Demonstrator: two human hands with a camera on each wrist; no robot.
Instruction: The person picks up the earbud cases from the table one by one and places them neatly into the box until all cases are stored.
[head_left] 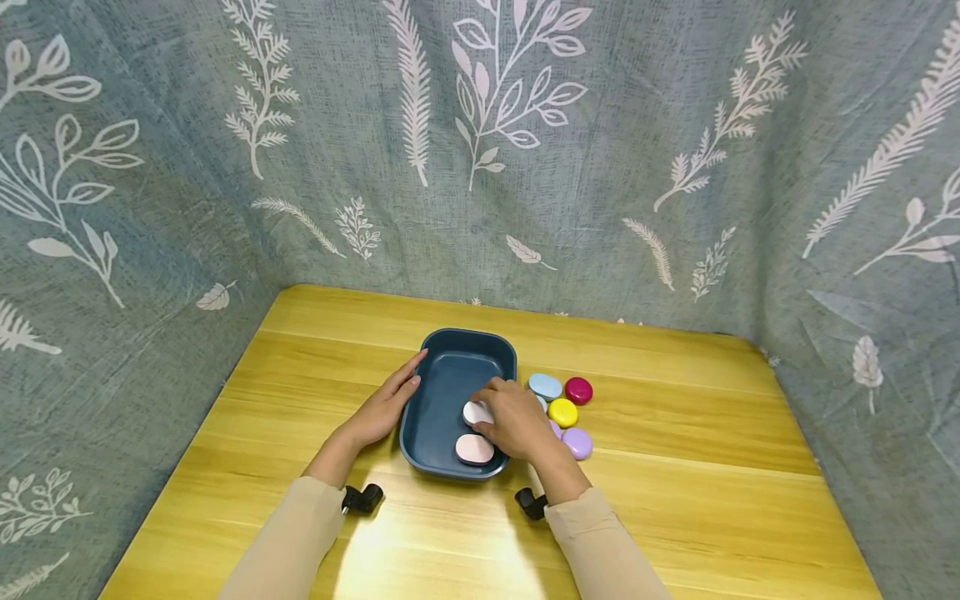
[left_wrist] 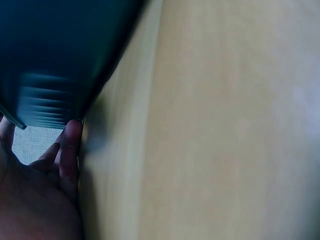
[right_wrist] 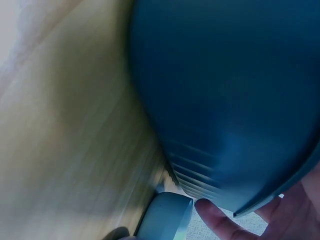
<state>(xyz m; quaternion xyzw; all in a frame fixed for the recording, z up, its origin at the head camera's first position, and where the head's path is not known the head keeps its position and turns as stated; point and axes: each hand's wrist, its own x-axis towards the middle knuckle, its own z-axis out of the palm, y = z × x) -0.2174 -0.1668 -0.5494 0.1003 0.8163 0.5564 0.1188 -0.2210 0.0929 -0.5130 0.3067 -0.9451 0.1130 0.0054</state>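
Note:
A dark blue rectangular tray stands on the table. My left hand touches its left side, fingers mostly straight along the outer wall; the left wrist view shows this hand beside the ribbed wall. My right hand reaches over the right rim and pinches a small white oval case inside the tray between thumb and fingers. A pale pink oval case lies nearer me in the tray. The right wrist view shows fingers beyond the wall, while the white case is hidden there.
Right of the tray lie glossy rounded cases: a light blue oval, a dark red one, a yellow one and a lilac one. Others are partly behind my right hand. A patterned cloth hangs behind the wooden table.

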